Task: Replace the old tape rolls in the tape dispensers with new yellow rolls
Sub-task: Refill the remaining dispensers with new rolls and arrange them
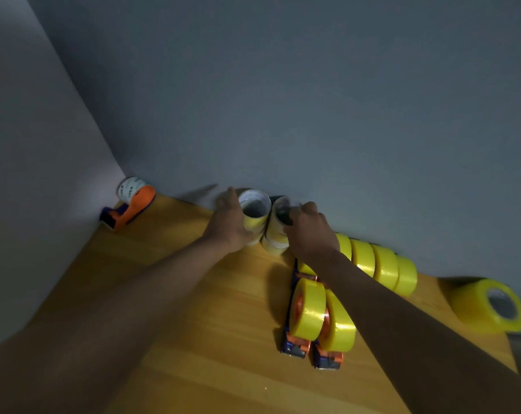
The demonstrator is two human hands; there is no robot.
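A wooden table (169, 309) is filling the lower part of the view, running up against a grey wall (313, 100); its near edge is cut off by the frame. Two bare forearms are reaching across it from below. On the far right a big yellow roll (474, 306) is lying on its side, its core facing the camera. Along the wall a row of yellow rolls (381, 264) is standing on edge, touching one another — the left end of the row is hidden behind the right arm. In front of that row two dispensers (313, 348), orange and blue, are lying side by side, each carrying a full yellow roll (308, 312). In the far left corner a third dispenser (127, 210) is sitting with a pale, nearly used roll (130, 188).

Against the wall two stacks of pale rolls (254, 216) are standing beside each other. The left hand (229, 222) is gripping the left stack, thumb and fingers wrapped round it. The right hand (310, 231) is curling over the top of the right stack (275, 237) — blur is hiding exactly how its fingertips are lying.
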